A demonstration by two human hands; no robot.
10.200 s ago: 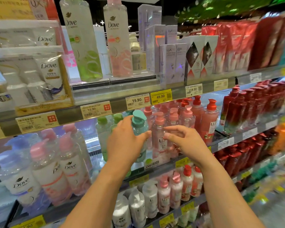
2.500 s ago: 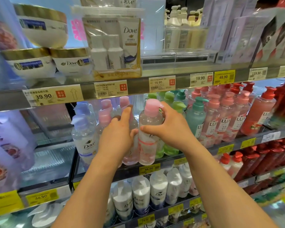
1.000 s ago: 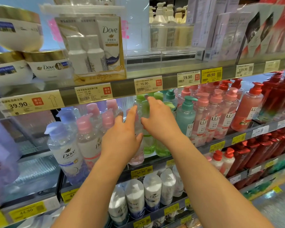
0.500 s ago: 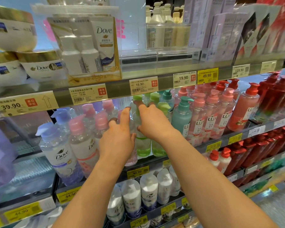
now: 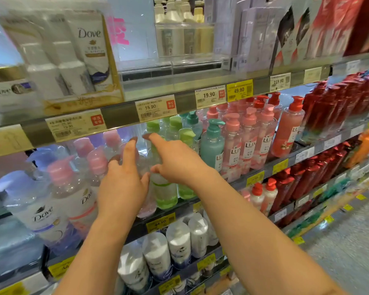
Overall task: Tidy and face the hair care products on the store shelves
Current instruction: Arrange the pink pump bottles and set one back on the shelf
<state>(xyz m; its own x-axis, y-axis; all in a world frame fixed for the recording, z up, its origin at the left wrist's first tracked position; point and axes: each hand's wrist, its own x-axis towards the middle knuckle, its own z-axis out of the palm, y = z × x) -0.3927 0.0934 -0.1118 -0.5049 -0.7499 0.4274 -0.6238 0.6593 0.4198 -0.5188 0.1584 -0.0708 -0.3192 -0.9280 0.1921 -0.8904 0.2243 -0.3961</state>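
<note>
Hair care bottles crowd the middle shelf (image 5: 307, 149), packed shoulder to shoulder from the pale Dove bottles (image 5: 51, 201) at the left to the pink Lux bottles (image 5: 249, 145) and dark red ones at the right. That tightness looks like the main risk: a nudge to one tall pump bottle could topple its neighbours or push one off the front lip, and the motion blur suggests quick movement.

Both hands work at the green-capped bottle (image 5: 163, 188), which stands upright at the shelf front, touching a pink-tinted one on its left. It is clear plastic, green liquid filling the lower part.

Left hand (image 5: 124, 186) presses flat against the pink-tinted bottle, fingers together and stretched upward. Right hand (image 5: 177, 160) pinches the green bottle's neck between thumb and curled fingers, forefinger pointing out. A grip that high could tip the bottle if it is twisted.
</note>
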